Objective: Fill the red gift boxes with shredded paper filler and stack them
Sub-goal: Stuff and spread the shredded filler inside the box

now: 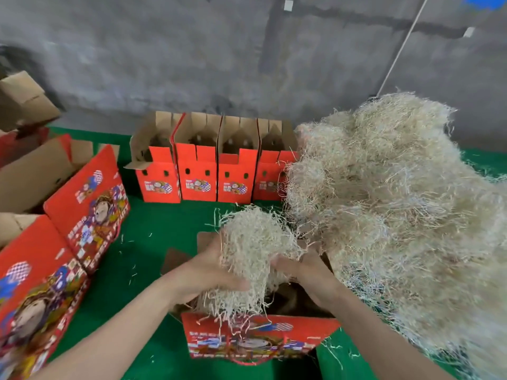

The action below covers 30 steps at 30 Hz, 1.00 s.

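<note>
An open red gift box (255, 337) stands right in front of me on the green table. A wad of pale shredded paper filler (251, 242) hangs over its opening, partly inside. My left hand (204, 272) grips the wad from the left. My right hand (303, 272) holds it from the right, with the fingers buried in the strands. A big heap of the same filler (397, 204) fills the right side of the table. Several open red gift boxes (211, 174) stand in a row at the back.
More red printed gift boxes (87, 204) lie on their sides at the left, next to brown cardboard cartons (27, 171). Loose strands are scattered on the green table cover (153, 231). A grey concrete wall rises behind the table.
</note>
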Tool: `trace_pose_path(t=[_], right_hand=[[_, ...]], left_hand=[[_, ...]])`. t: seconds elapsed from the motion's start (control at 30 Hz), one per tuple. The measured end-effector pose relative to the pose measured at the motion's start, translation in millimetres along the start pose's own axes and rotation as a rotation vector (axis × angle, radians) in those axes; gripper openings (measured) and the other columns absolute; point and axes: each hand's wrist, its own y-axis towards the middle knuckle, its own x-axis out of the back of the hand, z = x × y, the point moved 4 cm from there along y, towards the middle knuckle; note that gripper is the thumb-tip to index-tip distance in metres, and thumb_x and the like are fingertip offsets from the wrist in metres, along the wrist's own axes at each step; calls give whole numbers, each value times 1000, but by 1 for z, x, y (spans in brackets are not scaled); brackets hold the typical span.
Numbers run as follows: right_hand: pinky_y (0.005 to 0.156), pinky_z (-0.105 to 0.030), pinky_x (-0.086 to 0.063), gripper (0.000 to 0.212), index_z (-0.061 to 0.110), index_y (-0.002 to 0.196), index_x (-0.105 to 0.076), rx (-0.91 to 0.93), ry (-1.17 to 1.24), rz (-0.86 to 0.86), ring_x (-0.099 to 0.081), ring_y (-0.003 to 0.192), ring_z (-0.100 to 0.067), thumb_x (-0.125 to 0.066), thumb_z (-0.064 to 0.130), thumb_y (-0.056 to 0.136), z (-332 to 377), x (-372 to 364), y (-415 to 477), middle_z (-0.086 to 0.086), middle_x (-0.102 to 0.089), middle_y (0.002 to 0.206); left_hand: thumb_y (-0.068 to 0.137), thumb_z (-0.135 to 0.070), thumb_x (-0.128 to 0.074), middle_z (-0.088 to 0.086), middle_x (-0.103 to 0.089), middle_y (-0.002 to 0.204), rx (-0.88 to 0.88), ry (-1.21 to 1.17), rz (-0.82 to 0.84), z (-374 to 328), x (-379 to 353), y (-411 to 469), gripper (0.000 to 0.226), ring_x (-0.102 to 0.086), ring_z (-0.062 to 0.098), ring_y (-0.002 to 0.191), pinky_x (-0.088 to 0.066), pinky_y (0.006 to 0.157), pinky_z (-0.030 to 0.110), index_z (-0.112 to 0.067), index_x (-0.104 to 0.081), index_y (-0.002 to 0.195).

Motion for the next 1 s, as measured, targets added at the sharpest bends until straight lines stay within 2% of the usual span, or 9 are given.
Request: trace_pose_path(t=[0.07,0.17,0.3,0.4,0.5,0.6,0.73,0.83,1.0], right_hand=[[92,-21,-46,61,18,120,-49,-3,-67,166,-60,106,-6,-80,24,68,0,-9,-5,8,-66,114],[63,-10,-46,31,28,80,-64,12,-231,132,-62,64,9,-67,-2,76,-4,5,-6,20,-69,69],[84,-24,-48,34,1,108,-54,-30,-451,47,-61,90,-16,-68,16,81,-11,31,-9,-16,-55,119],[73,-10,-49,21,10,101,-55,-27,-478,63,-57,84,2,-64,18,84,-8,44,-12,-1,-53,119],[84,-17,-47,52,5,129,-44,-26,-416,-28,-52,98,-9,-64,20,84,-9,58,-6,-7,-39,132],[66,-19,-55,24,17,103,-58,27,-278,10,-67,80,-16,-64,6,82,-12,50,-6,-7,-59,112],[74,-15,-49,35,29,96,-61,236,-398,-22,-61,86,2,-63,-2,79,-7,30,-2,13,-62,94],[91,-28,-47,32,15,106,-60,363,-430,51,-60,101,-8,-62,-3,81,-3,6,1,4,-65,103],[68,-16,-48,17,17,95,-68,218,-510,82,-65,78,-5,-69,19,79,-14,6,10,13,-69,86]], left_hand=[[72,-5,-73,-19,-41,122,-1,112,-115,4,-2,7,95,-48,-5,102,-35,92,12,-35,-15,141],[79,3,-64,-20,-46,118,-75,145,-247,1,6,11,79,-50,-7,90,-42,80,10,-28,-25,141],[80,8,-56,-21,-39,102,-202,412,-389,-4,23,8,63,-40,-7,92,-36,62,-1,-18,-41,135],[81,7,-53,-15,-47,113,-289,492,-424,-3,28,10,46,-47,2,100,-34,74,9,-23,-53,116],[81,12,-48,-11,-56,116,-258,379,-513,0,36,8,47,-52,9,106,-38,89,25,-28,-58,104],[75,12,-54,-3,-58,121,-168,212,-370,8,35,8,56,-54,21,115,-42,98,37,-26,-57,115],[38,-37,-92,6,-47,139,-27,-327,48,12,15,0,105,-42,26,129,-22,112,50,-26,-45,132],[63,-40,-82,-15,-46,129,55,-97,-31,12,-2,6,77,-43,5,118,-32,106,34,-33,-42,128],[80,14,-47,-25,-54,94,-97,385,-196,10,-10,19,52,-55,-13,76,-38,59,2,-31,-51,107]])
